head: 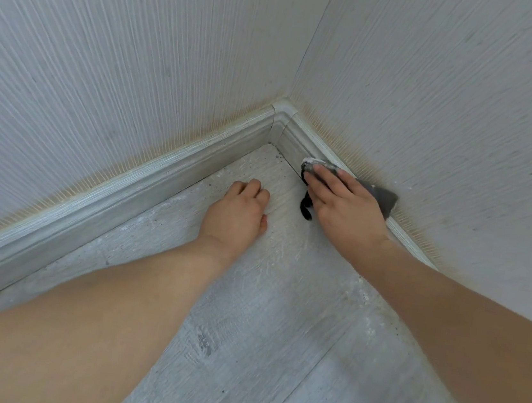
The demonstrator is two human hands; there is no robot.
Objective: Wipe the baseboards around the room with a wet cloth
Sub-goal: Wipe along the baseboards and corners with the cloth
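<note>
A pale grey baseboard runs along both walls and meets at a corner piece (280,116). My right hand (344,207) presses a dark grey cloth (384,197) flat against the right-hand baseboard (302,139), just right of the corner; its fingers lie straight over the cloth, whose light dusty edge shows at my fingertips. A dark end of the cloth hangs below my palm onto the floor. My left hand (239,215) rests on the floor near the corner with its fingers curled under, holding nothing. The left-hand baseboard (108,195) is uncovered.
Two textured white walls with yellowish staining just above the baseboards close in the corner. The floor (275,336) is grey wood-look laminate, speckled with dust and grit near the corner. Both my forearms reach in from the bottom of the view.
</note>
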